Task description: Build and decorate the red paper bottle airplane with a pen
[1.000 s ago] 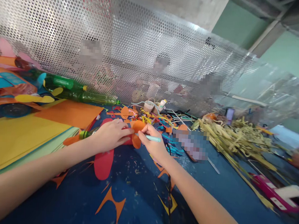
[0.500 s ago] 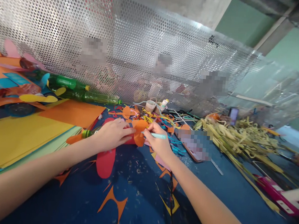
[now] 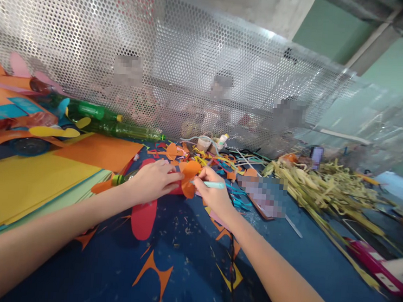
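Observation:
My left hand (image 3: 155, 181) is closed over a plastic bottle (image 3: 128, 177) lying on its side, its green neck showing left of my wrist. Red paper wings (image 3: 143, 223) stick out from the bottle toward me and away from me. At the bottle's right end stands a rounded orange paper piece (image 3: 189, 178), with my left fingertips at its edge. A slim light-blue pen-like tool (image 3: 214, 185) is pinched in my right hand (image 3: 212, 189), close against the orange piece. The tool's tip is hidden by my fingers.
Coloured paper sheets (image 3: 38, 180) and paper-trimmed bottle models (image 3: 19, 113) lie left. Scraps (image 3: 155, 273) and a black cord (image 3: 231, 279) are in front. To the right are a phone (image 3: 262, 197), dried husks (image 3: 337, 194) and a magenta device (image 3: 380, 267). Perforated metal mesh (image 3: 181, 51) stands behind.
The view has shifted very slightly. Both hands keep their hold on the bottle and the light-blue tool, and the orange piece looks turned a little.

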Motion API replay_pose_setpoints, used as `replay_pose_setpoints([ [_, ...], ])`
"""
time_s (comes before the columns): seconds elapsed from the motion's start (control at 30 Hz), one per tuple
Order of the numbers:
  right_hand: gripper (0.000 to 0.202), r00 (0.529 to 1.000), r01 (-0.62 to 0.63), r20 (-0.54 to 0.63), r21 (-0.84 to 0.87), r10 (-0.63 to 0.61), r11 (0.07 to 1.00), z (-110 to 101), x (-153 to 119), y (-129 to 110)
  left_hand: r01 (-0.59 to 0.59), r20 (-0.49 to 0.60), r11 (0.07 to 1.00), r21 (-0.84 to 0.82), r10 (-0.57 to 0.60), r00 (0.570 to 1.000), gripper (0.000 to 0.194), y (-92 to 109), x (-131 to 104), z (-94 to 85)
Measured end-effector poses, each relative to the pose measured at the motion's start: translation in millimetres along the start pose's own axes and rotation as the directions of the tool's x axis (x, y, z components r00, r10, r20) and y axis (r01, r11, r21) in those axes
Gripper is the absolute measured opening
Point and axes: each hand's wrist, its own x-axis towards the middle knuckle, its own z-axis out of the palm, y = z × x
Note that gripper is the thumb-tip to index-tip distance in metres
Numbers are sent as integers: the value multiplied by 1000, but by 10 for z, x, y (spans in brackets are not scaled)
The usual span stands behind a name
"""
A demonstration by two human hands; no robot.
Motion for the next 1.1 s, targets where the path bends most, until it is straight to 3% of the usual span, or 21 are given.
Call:
replay_pose_setpoints([
  [0.23,19,998,54,44,-10,-54,998,62,-38,20,-8,-27,1000,-2,7,1000,26,-6,-1,7],
  [0.9,17,999,23,25,69,-24,997,11,5,30,-5,-5,1000,5,5,1000,25,7,-8,10],
  [1.1,18,1000,31,-1,-38,-31,999,-37,40,19,-10,-16,1000,-14,10,1000,25,7,-14,13],
])
